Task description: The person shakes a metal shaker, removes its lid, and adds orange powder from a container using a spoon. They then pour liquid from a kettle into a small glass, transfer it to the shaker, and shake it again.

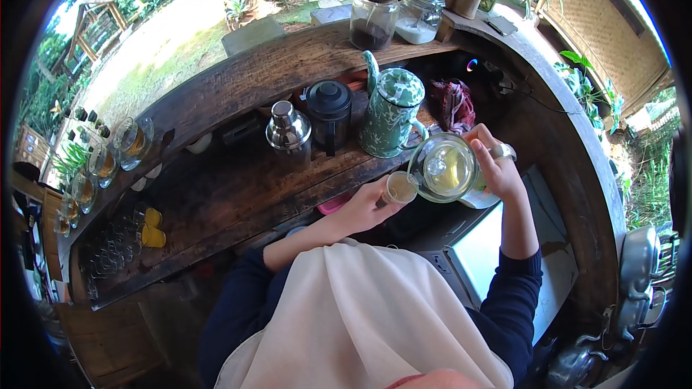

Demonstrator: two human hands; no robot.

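My left hand [373, 203] is wrapped round a small glass [401, 188] in front of my chest. My right hand [496, 163] grips a clear glass pitcher [441, 169] by its side. The pitcher is tilted towards the small glass, its rim close to the glass's mouth, and some pale yellow liquid shows inside. Just beyond my hands stands a green marbled enamel pot [393, 119] with a lid and a long spout. A black French press [329, 112] and a steel cocktail shaker [288, 132] stand to its left.
Two jars, one with dark powder [373, 21] and one with white contents [418, 18], stand on the curved wooden ledge [288, 57]. Glasses of amber drink [131, 145] line its left end. Yellow-filled glasses [152, 235] sit on the lower counter. A red cloth [455, 104] lies behind the pot.
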